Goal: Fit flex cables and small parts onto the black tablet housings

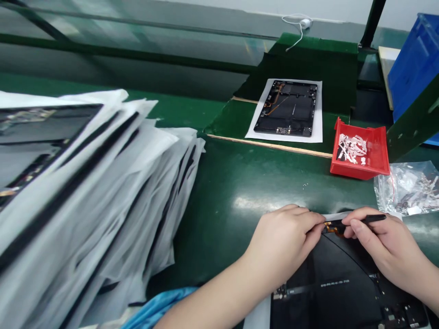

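Tablet (pixel 329 265), far edge: left hand (pixel 283 233) pinches orange ribbon (pixel 331 228) — seemingly steadying it; right hand (pixel 386 242) grips black tool (pixel 376 218) pen-fashion — presumably for control.

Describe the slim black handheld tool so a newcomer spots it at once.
On the glossy green tabletop, find the flat black device with exposed circuitry at lower right. Over its far edge, the bare right hand grips the slim black tool. Unlike the thin orange ribbon cable nearby, it is straight and stick-like, jutting past the hand.
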Action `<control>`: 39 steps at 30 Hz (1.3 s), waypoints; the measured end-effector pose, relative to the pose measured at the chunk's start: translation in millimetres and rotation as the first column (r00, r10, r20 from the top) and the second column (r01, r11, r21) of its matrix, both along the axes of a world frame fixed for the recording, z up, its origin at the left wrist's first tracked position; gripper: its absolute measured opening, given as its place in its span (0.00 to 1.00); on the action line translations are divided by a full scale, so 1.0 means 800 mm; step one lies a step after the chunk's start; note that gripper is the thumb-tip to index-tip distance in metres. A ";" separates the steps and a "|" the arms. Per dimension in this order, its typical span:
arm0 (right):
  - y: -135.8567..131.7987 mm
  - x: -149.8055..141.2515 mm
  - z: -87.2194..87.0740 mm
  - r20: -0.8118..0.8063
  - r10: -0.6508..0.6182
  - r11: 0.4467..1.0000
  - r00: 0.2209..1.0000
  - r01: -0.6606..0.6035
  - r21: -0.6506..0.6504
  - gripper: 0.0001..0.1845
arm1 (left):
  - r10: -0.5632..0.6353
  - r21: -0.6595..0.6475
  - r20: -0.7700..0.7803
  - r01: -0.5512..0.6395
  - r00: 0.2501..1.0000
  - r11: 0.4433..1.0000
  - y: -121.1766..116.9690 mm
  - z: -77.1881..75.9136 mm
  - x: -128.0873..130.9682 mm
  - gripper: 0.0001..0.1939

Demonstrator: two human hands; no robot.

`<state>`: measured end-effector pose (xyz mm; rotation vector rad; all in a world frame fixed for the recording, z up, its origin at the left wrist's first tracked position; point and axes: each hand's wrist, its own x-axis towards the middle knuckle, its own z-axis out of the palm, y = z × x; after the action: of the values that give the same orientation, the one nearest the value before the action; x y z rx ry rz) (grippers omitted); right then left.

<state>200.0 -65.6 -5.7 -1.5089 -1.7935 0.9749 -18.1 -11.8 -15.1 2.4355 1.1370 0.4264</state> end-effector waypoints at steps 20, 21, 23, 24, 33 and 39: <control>-0.002 0.001 -0.004 -0.044 -0.003 1.000 0.999 0.004 0.004 0.13 | -0.222 0.152 0.046 0.213 0.974 0.965 0.017 -0.010 -0.006 0.09; -0.002 0.001 -0.005 -0.044 -0.003 1.000 0.999 0.003 0.005 0.13 | -0.224 0.154 0.046 0.215 0.973 0.964 0.017 -0.011 -0.006 0.10; -0.003 0.002 -0.005 -0.038 -0.003 1.000 0.999 0.003 0.010 0.13 | -0.224 0.163 0.044 0.214 0.974 0.963 0.016 -0.011 -0.006 0.10; -0.004 0.002 -0.006 -0.031 -0.004 1.000 1.000 0.005 0.013 0.13 | -0.222 0.171 0.042 0.212 0.974 0.962 0.016 -0.012 -0.006 0.10; -0.004 0.001 -0.006 -0.002 -0.011 0.999 1.000 0.011 0.038 0.12 | -0.223 0.220 0.026 0.212 0.974 0.952 0.015 -0.012 -0.004 0.12; -0.004 0.001 -0.005 0.008 -0.011 0.999 1.000 0.010 0.032 0.14 | -0.238 0.201 0.022 0.229 0.971 0.952 0.015 -0.012 -0.006 0.13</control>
<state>200.4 -68.6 -9.7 -1.5034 -1.7970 0.9320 -23.1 0.5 -24.4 2.6765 0.8060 0.5385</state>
